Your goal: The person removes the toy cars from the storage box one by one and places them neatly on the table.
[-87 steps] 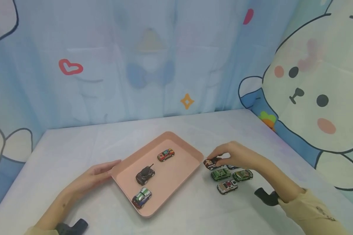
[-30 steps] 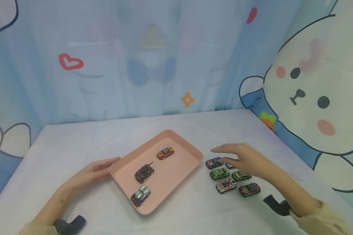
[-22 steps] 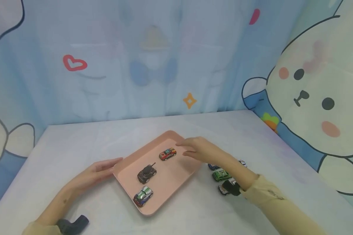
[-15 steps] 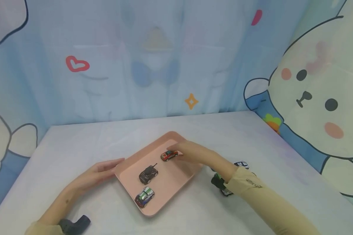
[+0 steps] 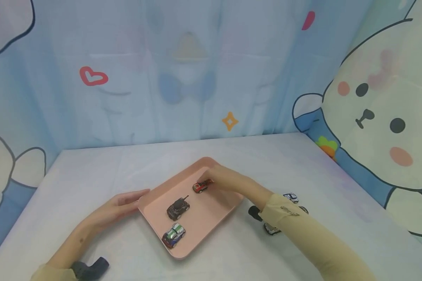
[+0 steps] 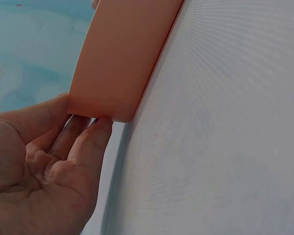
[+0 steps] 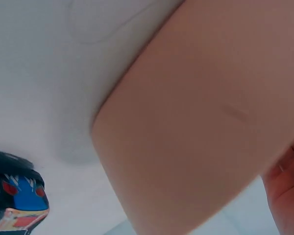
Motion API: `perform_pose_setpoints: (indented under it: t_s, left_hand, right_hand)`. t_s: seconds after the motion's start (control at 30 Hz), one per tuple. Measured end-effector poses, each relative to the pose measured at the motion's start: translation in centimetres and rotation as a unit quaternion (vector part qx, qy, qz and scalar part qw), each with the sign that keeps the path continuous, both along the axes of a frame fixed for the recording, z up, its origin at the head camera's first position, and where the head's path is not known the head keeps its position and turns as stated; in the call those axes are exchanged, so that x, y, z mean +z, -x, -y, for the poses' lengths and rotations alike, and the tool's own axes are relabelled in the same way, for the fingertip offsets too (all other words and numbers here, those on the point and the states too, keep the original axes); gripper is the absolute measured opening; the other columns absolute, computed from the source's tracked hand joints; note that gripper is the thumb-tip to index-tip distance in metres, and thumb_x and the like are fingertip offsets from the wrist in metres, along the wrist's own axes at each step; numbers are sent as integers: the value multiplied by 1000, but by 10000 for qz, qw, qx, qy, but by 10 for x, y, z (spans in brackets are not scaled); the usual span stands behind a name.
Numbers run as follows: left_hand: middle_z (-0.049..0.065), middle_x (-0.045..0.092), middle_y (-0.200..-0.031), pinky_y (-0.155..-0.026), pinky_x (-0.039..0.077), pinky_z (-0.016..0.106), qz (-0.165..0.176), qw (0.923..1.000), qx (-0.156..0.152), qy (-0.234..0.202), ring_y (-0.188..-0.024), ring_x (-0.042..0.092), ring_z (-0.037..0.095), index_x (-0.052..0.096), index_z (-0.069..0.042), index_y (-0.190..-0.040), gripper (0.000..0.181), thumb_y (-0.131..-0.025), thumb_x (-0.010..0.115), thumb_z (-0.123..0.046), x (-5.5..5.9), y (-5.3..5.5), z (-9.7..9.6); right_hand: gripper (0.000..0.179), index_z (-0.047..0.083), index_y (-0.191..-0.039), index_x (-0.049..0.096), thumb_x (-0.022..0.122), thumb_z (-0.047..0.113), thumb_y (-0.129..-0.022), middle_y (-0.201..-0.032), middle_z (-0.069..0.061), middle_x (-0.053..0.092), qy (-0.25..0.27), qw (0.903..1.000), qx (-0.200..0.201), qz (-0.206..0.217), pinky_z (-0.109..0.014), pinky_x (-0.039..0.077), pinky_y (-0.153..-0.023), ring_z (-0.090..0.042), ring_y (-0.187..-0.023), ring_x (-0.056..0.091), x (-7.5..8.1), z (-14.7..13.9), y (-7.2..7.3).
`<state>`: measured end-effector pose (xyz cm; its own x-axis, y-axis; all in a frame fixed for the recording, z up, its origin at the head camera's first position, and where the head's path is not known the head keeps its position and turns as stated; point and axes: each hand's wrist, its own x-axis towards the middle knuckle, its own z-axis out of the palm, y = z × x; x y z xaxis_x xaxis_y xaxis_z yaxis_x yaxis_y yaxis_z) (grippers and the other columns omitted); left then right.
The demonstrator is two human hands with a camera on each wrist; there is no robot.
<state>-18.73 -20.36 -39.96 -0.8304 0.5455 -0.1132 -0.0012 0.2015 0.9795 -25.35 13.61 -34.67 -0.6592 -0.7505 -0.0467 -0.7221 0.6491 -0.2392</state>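
Note:
My right hand [image 5: 222, 178] reaches over the tray's right rim and pinches a red and yellow toy car [image 5: 199, 187] on the tray floor; the fingers cover its rear. In the right wrist view, part of that hand [image 7: 286, 196] shows beyond the tray's outer wall [image 7: 186, 122]. At the tray's left corner, my left hand [image 5: 121, 205] holds the pink tray [image 5: 204, 226], thumb at the rim and fingertips against the outer wall in the left wrist view. A black tank-like toy car [image 5: 177, 208] and a green, white and blue toy car [image 5: 174, 235] stand in the tray.
Right of the tray stand several toy cars, mostly hidden under my right sleeve [image 5: 299, 222]. A white car [image 5: 291, 198] shows behind the sleeve; a blue car [image 7: 27, 198] appears in the right wrist view. A printed curtain [image 5: 126, 97] borders the white table [image 5: 91, 168].
My right hand set a dark toy car at the right of the group and let go. It then moved left into the tray and took hold of the red car. My left hand stayed.

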Motion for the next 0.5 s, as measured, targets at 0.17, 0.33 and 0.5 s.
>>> perform_pose_setpoints:
  t_s: [0.17,0.33,0.5]
  left_hand:
    - [14,35,-145,-97,33,19,4,10000,-58,-64,-133,29,28,37,-1,-142,53,-96,55,-20,-1,0,1]
    - [14,33,-146,-95,33,17,-11,9999,-99,-106,-134,28,28,37,-2,-142,52,-96,54,-19,-2,1,1]
    - [14,33,-146,-95,34,16,-5,9998,-118,-153,-133,29,27,36,-1,-143,52,-96,54,-18,-1,1,2]
  right_hand:
    - [29,4,-106,70,70,-6,-79,-101,-3,68,-100,9998,121,-119,-22,46,-86,-15,-98,62,-2,4,5]
    - [27,4,-102,71,73,-4,-77,-98,-3,69,-166,9998,21,62,-22,47,-84,-15,-95,62,0,9,10]
    - [26,5,-101,72,74,-4,-76,-97,-2,69,-355,9991,167,188,-22,48,-82,-14,-92,62,4,12,17]
